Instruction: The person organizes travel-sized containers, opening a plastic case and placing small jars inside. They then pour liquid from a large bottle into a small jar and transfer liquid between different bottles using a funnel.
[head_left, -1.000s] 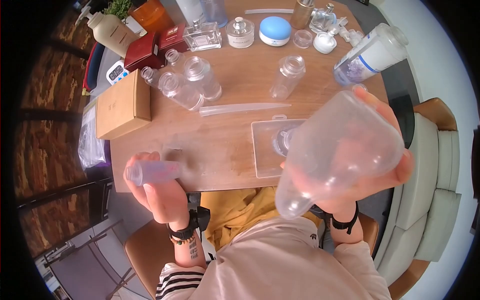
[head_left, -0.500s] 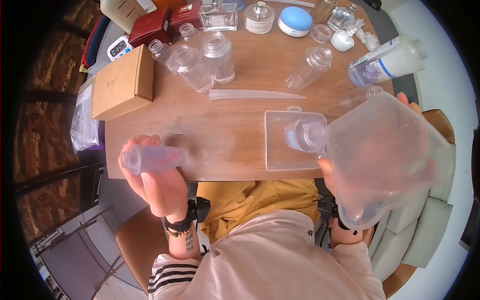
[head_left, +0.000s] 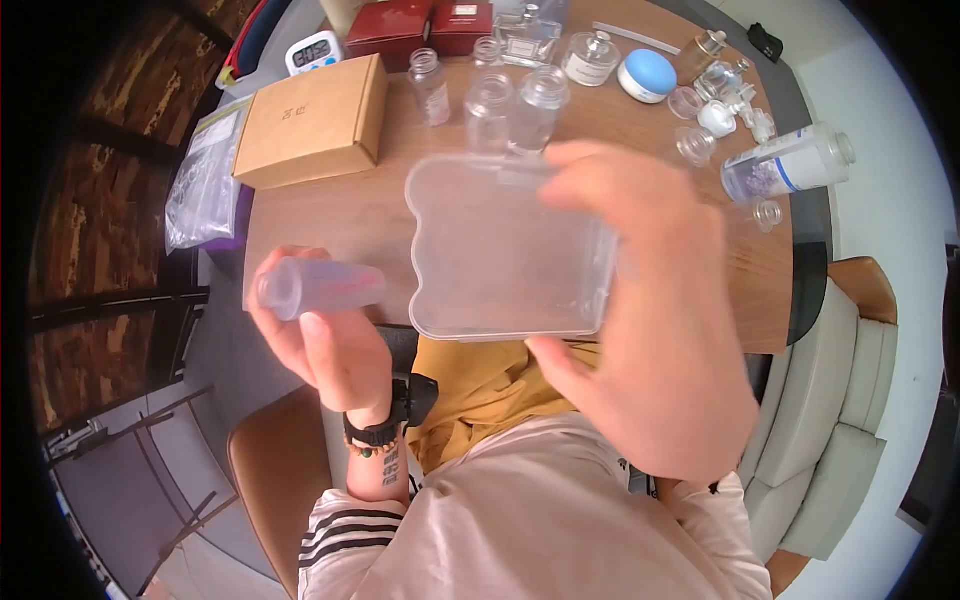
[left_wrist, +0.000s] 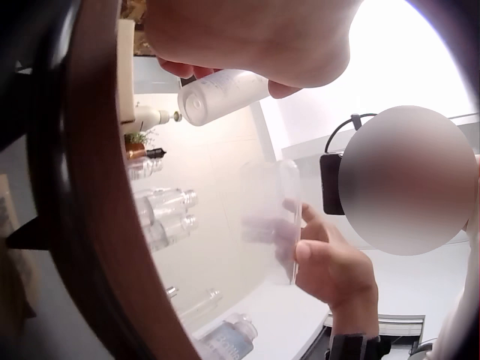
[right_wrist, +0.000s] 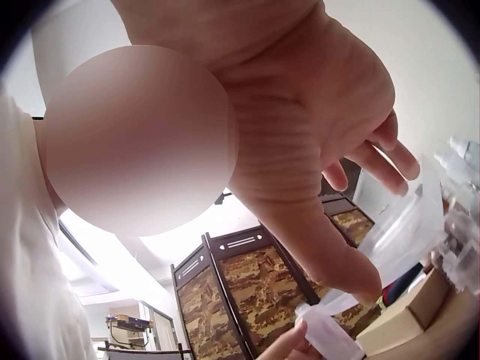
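Note:
The left hand [head_left: 335, 345] holds a small translucent bottle [head_left: 325, 288] on its side, its neck pointing left, with something pinkish showing at its far end. Between thumb and fingers the right hand [head_left: 660, 320] grips a clear plastic case [head_left: 510, 250] with a wavy left edge, held up over the table's front edge. In the left wrist view the case [left_wrist: 266, 210] stands upright in the right hand [left_wrist: 334, 270], apart from the bottle [left_wrist: 225, 96]. The right wrist view shows the thumb and fingers around the case [right_wrist: 401, 229].
Several clear bottles [head_left: 540, 105] stand behind the case. A cardboard box [head_left: 310, 120] lies at the left, with a timer [head_left: 313, 52] behind it. A blue-lidded jar [head_left: 648, 76] and perfume bottles line the back. At the right a large labelled bottle [head_left: 790, 165] leans.
The right hand has swung the case leftward and turned it so its broad face shows from above. The left hand keeps the small bottle in nearly the same pose. The head view has shifted.

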